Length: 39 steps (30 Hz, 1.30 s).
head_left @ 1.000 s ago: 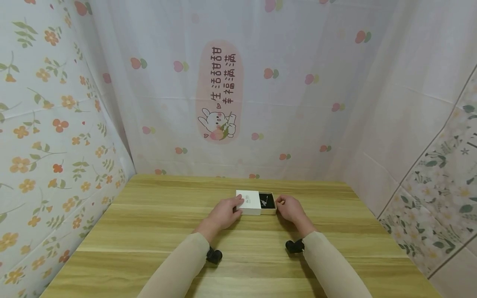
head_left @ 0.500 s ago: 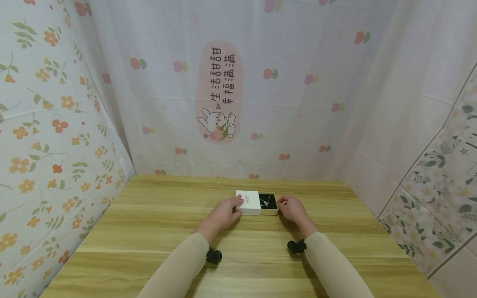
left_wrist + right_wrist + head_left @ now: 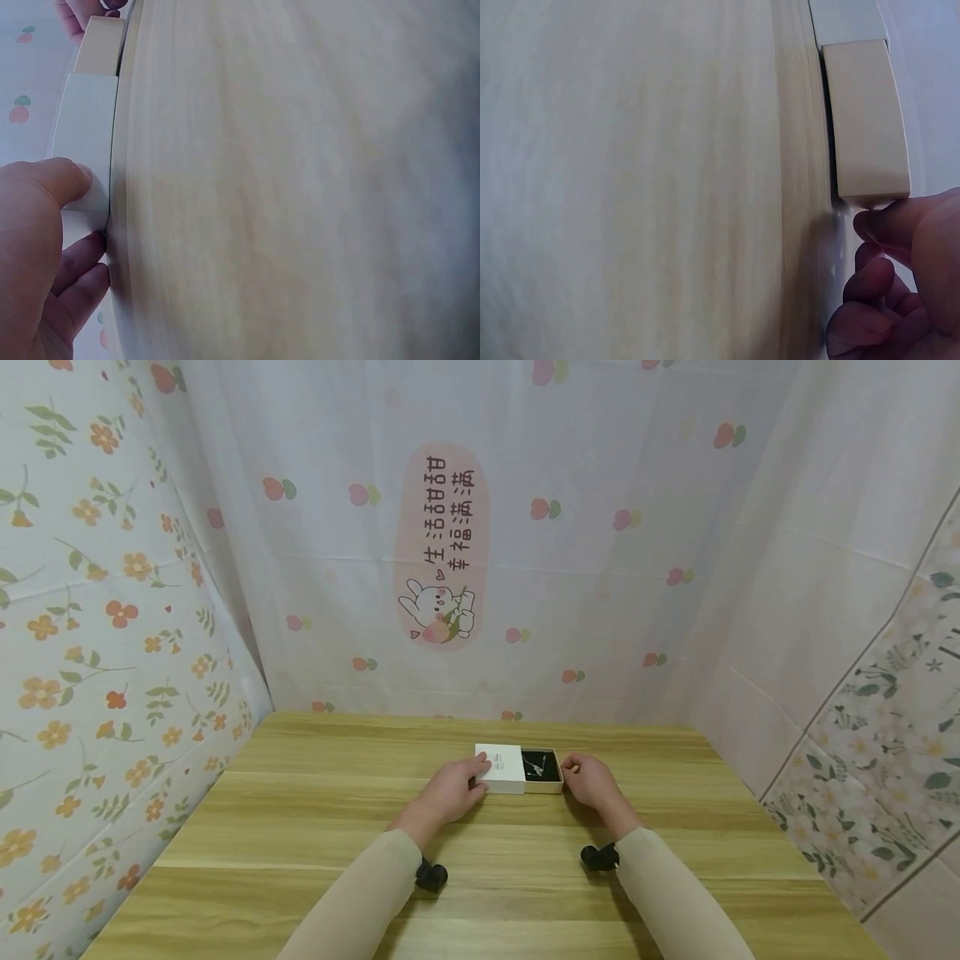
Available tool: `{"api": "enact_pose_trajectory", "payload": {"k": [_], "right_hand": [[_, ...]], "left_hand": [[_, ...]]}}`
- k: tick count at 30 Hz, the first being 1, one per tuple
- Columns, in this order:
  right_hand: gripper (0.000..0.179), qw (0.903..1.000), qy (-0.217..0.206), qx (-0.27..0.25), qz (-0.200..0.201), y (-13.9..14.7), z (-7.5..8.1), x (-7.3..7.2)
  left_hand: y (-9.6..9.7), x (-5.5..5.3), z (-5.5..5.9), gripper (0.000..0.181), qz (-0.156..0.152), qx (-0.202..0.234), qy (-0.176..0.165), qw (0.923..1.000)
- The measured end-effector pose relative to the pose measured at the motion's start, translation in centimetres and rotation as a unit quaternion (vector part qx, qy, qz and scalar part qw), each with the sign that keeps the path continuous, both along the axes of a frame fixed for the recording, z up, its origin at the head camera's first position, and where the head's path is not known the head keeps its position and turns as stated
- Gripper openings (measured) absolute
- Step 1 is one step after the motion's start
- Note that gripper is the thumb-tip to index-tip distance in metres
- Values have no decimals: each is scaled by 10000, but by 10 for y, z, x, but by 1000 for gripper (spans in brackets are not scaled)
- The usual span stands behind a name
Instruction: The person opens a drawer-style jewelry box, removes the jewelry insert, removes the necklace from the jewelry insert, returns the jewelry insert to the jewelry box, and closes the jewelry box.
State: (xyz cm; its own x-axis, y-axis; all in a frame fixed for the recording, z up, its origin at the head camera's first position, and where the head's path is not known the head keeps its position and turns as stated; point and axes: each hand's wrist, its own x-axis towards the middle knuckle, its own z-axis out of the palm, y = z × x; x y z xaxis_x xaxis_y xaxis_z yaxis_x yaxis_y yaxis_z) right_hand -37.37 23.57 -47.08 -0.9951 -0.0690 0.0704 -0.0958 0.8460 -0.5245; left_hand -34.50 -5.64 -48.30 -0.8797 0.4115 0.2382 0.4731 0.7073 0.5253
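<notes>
A white jewelry box lies on the table, its lettered outer sleeve (image 3: 508, 770) on the left and its cream inner drawer (image 3: 556, 787) partly out on the right. On the drawer's black lining lies a thin silver necklace (image 3: 535, 767). My left hand (image 3: 452, 787) grips the left end of the sleeve, its thumb (image 3: 75, 180) along the near side. At the drawer's right end, my right hand (image 3: 592, 782) pinches with thumb and fingertips; the exact spot pinched is hidden. The right wrist view shows the drawer's tan side (image 3: 866, 120) just beyond those fingertips.
The wood-grain table (image 3: 510, 893) reaches back to a white curtain (image 3: 600, 610) with printed fruit. A flowered cloth (image 3: 112, 652) hangs on the left, another (image 3: 885, 777) on the right. Small black cameras (image 3: 431, 875) sit on both wrists.
My right hand has moved slightly to the right, drawing the drawer farther out of the sleeve, and more of the black lining shows. My left hand and the sleeve have stayed in place.
</notes>
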Motion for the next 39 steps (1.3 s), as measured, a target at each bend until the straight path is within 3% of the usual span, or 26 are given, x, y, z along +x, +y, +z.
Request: {"api": "enact_pose_trajectory", "payload": {"k": [17,39], "right_hand": [[16,10000,28,-24,15,4,-2,0],[20,9999,-71,-123,-53,6,1,-1]], "left_hand": [[0,0,-1,47,50,86,-133,9999],[0,1,1,46,53,16,-60,10000]]}}
